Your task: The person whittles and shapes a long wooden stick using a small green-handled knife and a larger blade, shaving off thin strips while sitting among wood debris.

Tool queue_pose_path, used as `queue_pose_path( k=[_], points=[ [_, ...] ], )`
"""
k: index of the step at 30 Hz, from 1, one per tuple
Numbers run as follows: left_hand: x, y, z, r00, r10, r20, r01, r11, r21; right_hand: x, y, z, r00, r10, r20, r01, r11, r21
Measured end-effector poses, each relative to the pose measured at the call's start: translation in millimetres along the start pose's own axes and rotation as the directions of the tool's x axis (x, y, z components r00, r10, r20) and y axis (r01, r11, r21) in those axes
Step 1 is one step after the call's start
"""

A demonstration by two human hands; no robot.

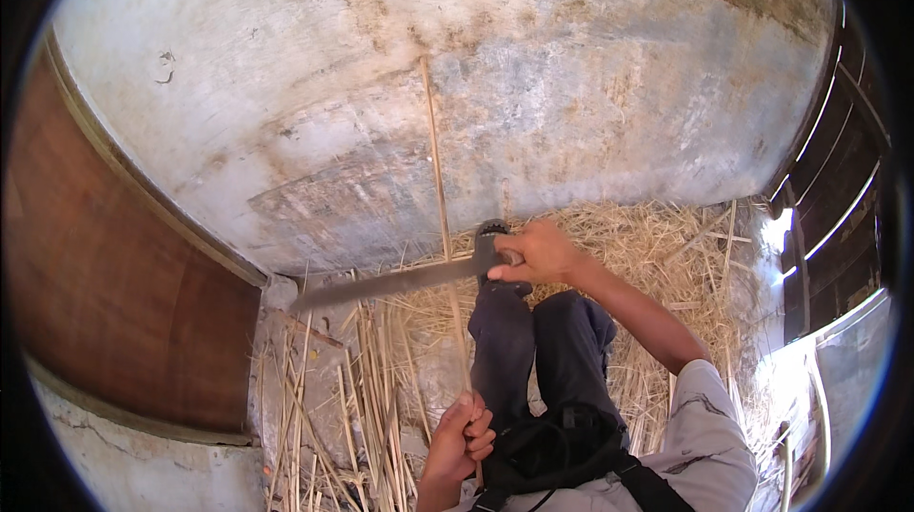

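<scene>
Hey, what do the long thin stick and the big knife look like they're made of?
The stick, held by the left hand, looks like split bamboo or cane: pale tan, matte, straight and very slim. The knife in the right hand seems to have a steel blade, dull grey with a faint sheen; its dark handle is mostly covered, so the material there is unclear.
</scene>
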State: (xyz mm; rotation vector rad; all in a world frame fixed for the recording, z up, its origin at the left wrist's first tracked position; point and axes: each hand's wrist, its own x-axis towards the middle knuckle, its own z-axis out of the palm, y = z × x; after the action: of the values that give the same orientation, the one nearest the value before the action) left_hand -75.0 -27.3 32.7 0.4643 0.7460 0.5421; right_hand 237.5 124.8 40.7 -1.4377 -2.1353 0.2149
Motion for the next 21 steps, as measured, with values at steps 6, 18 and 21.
queue_pose_path(
  k=[6,18,21],
  points=[
    [2.7,-1.3,4.6,0.999,0.006,-0.031,-0.006,1.0,0.008,27.2,34.4,-6.4,0.949,0.285,-0.135,-0.271,0.956,0.116],
    [6.8,2.3,-42.2,0.971,-0.074,0.227,0.145,0.938,-0.314,19.7,-9.1,20.8,0.992,0.083,-0.098,-0.07,0.99,0.124],
    [4.8,6.4,-45.2,0.953,-0.076,0.295,0.173,0.932,-0.32,23.1,-18.1,12.9,0.98,0.149,-0.133,-0.139,0.987,0.081]
  ],
)
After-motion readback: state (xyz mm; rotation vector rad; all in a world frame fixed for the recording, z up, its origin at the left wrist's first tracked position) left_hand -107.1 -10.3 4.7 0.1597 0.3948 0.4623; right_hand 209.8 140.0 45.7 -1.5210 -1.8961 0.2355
